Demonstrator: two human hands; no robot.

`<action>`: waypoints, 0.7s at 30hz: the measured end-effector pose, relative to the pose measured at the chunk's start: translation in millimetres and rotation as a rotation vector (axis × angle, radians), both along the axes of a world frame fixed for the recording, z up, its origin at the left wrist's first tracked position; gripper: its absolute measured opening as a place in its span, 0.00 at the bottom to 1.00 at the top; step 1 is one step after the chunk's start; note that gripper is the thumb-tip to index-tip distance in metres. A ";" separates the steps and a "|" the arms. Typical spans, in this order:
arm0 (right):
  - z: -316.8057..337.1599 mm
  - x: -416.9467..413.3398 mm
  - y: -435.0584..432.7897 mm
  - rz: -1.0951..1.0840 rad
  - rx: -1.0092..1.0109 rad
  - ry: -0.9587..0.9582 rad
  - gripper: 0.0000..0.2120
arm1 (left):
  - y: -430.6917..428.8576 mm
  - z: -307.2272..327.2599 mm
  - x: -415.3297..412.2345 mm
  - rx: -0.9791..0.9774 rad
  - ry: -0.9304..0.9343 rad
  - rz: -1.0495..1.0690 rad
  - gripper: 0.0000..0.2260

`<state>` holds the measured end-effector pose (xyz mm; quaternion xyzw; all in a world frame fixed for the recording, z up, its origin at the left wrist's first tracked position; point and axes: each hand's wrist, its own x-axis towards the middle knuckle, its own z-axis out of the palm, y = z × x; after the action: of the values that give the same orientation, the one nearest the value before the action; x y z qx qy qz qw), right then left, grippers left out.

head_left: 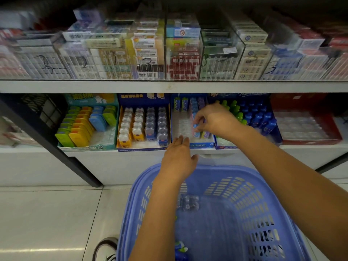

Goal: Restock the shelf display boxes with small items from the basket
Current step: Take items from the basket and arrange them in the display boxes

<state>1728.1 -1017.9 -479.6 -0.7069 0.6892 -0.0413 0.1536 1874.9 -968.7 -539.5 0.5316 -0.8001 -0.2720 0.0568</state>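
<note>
1. Currently: right hand [216, 119] over blue display box [199, 145], thumb and fingertips pinching small blue item [196, 127] in the box's right-hand row.
2. Left hand [178, 159] at the box's front edge, fingers straight and close together, holding nothing.
3. Blue basket [254, 185] lower down, under both forearms; clear pack [188, 204] and blue piece [180, 249] inside.

Blue display box [202, 145] sits at the front edge of the lower shelf [310, 147]. Its left half shows bare clear tray. Small items [195, 110], blue and purple, stand upright in its right rows. Blue slatted basket [244, 187] below holds clear-packed items [188, 203] near its far wall.
</note>
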 end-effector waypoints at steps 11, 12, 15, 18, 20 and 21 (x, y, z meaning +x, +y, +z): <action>-1.6 2.3 1.1 -0.110 -0.010 -0.047 0.12 | -2.8 -0.2 7.7 0.034 0.121 0.015 0.26; 0.4 3.3 5.5 -0.100 -0.024 -0.027 0.11 | -0.1 -0.4 9.3 0.029 0.234 0.062 0.24; -1.6 5.9 31.1 -0.060 -0.193 -0.095 0.09 | 13.6 -10.1 15.7 -0.158 0.526 0.230 0.12; -23.7 0.6 64.6 -0.121 -0.127 -0.205 0.15 | 20.2 -39.6 18.2 -0.133 0.448 0.227 0.11; -56.9 -0.7 83.7 -0.148 0.076 -0.162 0.17 | 24.5 -66.6 17.9 0.041 0.290 0.170 0.14; -78.0 1.6 93.3 -0.145 0.199 -0.106 0.17 | 28.7 -80.7 18.6 0.126 0.204 0.135 0.15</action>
<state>1729.7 -924.6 -557.6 -0.6332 0.7302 -0.0213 0.2557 1893.5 -939.9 -620.2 0.5565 -0.7339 -0.3698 0.1225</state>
